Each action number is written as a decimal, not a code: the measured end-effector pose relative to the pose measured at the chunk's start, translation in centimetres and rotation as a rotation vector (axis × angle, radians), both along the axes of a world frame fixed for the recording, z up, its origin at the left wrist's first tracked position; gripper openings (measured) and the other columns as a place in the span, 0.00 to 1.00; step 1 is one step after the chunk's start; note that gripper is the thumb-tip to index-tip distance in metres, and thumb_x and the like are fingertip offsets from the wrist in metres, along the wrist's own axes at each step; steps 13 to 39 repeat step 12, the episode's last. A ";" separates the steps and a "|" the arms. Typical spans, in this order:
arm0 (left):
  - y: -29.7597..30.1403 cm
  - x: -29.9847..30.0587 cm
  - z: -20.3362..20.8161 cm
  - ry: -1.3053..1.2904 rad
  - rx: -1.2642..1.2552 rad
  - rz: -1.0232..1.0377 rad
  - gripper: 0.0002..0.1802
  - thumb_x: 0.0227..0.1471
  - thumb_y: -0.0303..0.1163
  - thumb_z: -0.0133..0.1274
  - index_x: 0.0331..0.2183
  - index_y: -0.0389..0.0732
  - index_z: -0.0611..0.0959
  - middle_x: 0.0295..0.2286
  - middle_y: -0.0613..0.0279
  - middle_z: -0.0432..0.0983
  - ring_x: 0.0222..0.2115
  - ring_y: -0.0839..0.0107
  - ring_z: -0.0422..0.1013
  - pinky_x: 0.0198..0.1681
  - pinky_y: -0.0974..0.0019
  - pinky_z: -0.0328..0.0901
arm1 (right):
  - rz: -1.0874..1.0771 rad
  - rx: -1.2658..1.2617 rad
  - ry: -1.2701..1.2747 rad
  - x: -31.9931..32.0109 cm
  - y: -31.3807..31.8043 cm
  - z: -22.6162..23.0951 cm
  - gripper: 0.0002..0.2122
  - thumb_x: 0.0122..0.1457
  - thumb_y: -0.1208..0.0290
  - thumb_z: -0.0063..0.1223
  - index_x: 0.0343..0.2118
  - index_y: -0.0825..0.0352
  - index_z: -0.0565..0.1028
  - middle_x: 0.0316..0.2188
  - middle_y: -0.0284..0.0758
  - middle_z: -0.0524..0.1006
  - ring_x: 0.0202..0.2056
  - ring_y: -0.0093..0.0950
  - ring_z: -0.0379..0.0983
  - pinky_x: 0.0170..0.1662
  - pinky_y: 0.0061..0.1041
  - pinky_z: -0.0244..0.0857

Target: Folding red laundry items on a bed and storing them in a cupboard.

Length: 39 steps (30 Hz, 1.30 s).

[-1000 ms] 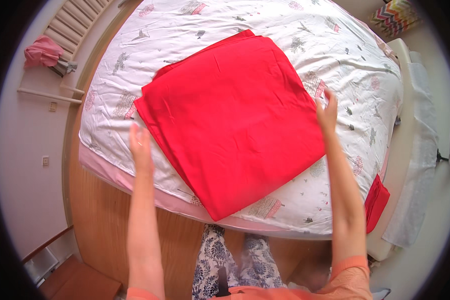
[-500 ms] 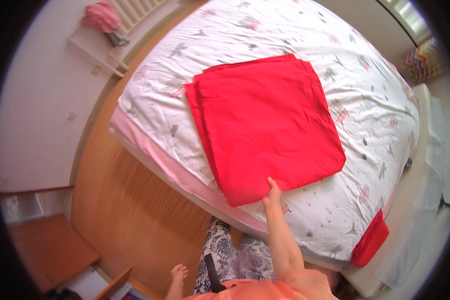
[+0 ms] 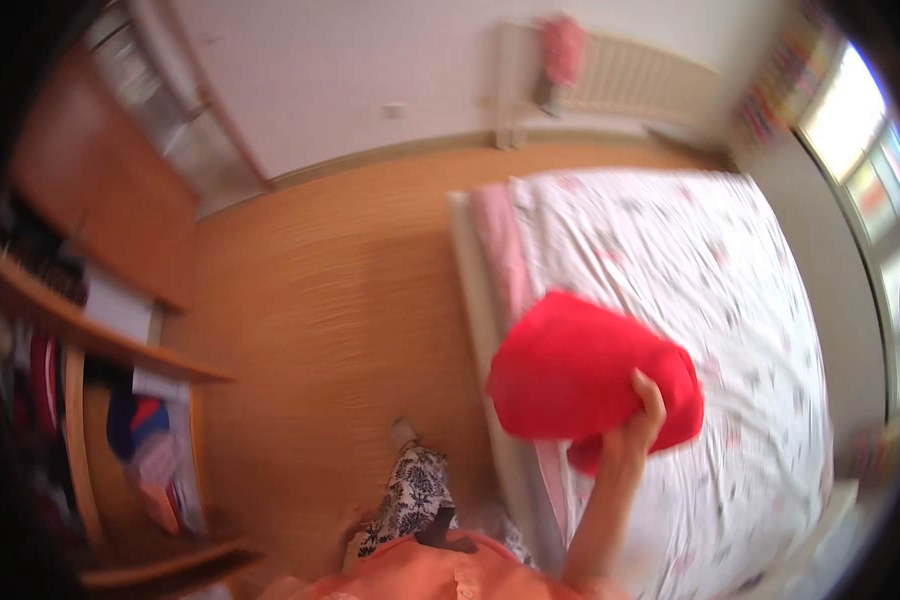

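Note:
A folded bright red cloth (image 3: 580, 365) hangs bunched from my right hand (image 3: 642, 415), held up above the near part of the bed. My thumb lies on top of the cloth and the other fingers are hidden beneath it. A lower flap of the cloth droops under my wrist. Down by my patterned trousers, my left hand (image 3: 353, 522) is low over the floor, away from the cloth, and its fingers are smeared by motion. Under the cloth lies the bed's white sheet (image 3: 660, 240), printed with grey and pink shapes.
At left stand an open wooden cupboard (image 3: 70, 420) with clothes (image 3: 150, 450) inside and a brown door panel (image 3: 100, 180). Wooden floor (image 3: 320, 300) runs beside the bed. A radiator (image 3: 640, 75) with a pink cloth (image 3: 562, 50) is on the far wall, a window (image 3: 850, 105) at right.
The red cloth has gone from lying spread flat on the bed to hanging bunched in my right hand. My view has swung left toward the cupboard and floor.

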<state>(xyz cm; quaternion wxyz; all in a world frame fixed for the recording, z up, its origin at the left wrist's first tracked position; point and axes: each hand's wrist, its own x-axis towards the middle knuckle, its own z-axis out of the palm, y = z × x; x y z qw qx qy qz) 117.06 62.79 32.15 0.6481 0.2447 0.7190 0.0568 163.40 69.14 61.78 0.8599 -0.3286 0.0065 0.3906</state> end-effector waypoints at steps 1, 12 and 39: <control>0.8 -0.3 0.4 -0.020 0.016 -0.019 0.12 0.47 0.38 0.42 0.33 0.42 0.72 0.30 0.61 0.71 0.28 0.68 0.69 0.29 0.65 0.63 | 0.046 -0.003 -0.011 -1.7 0.4 0.9 0.15 0.41 0.77 0.44 0.36 0.73 0.65 0.34 0.41 0.69 0.37 0.34 0.66 0.43 0.29 0.59; 15.2 -9.5 4.1 -0.347 0.047 0.670 0.18 0.44 0.39 0.44 0.38 0.38 0.68 0.30 0.54 0.71 0.27 0.60 0.70 0.24 0.62 0.65 | 0.679 -0.041 -0.006 -23.7 20.2 1.8 0.22 0.31 0.78 0.47 0.36 0.72 0.65 0.33 0.39 0.70 0.35 0.35 0.67 0.42 0.31 0.61; 15.2 -9.5 4.1 -0.347 0.047 0.670 0.18 0.44 0.39 0.44 0.38 0.38 0.68 0.30 0.54 0.71 0.27 0.60 0.70 0.24 0.62 0.65 | 0.679 -0.041 -0.006 -23.7 20.2 1.8 0.22 0.31 0.78 0.47 0.36 0.72 0.65 0.33 0.39 0.70 0.35 0.35 0.67 0.42 0.31 0.61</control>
